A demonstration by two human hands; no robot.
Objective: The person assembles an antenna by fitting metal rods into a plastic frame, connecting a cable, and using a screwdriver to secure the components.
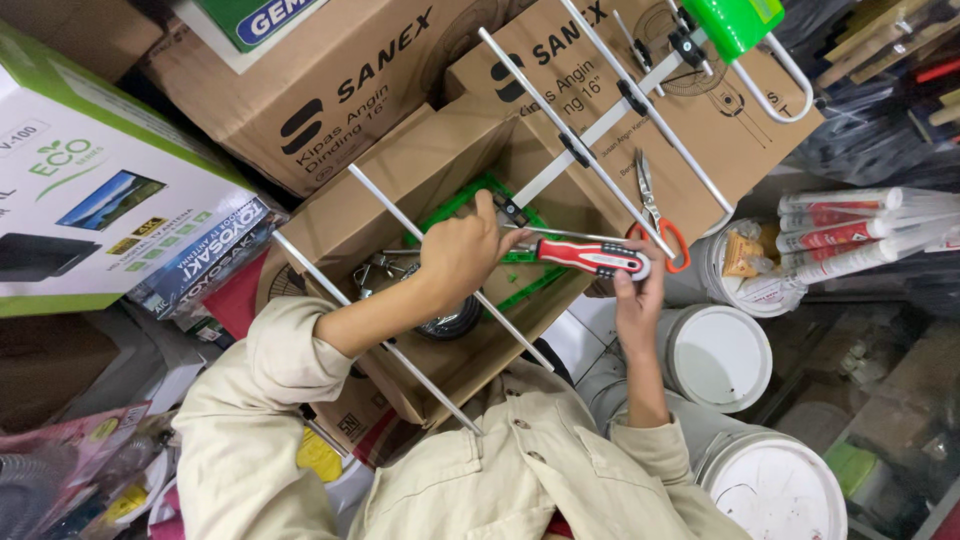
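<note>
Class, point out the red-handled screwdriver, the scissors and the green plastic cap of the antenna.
Red-handled screwdriver (592, 257), head view, on its red grip.
Scissors (648, 200), head view, at the blades' pivot.
Green plastic cap (732, 22), head view, on its middle.

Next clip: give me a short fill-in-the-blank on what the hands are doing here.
1. The right hand grips a screwdriver whose handle is black and ____.
2. The left hand touches the antenna's central ____.
3. Scissors with orange handles lie on a cardboard ____.

Missing words: red; bar; box
</note>
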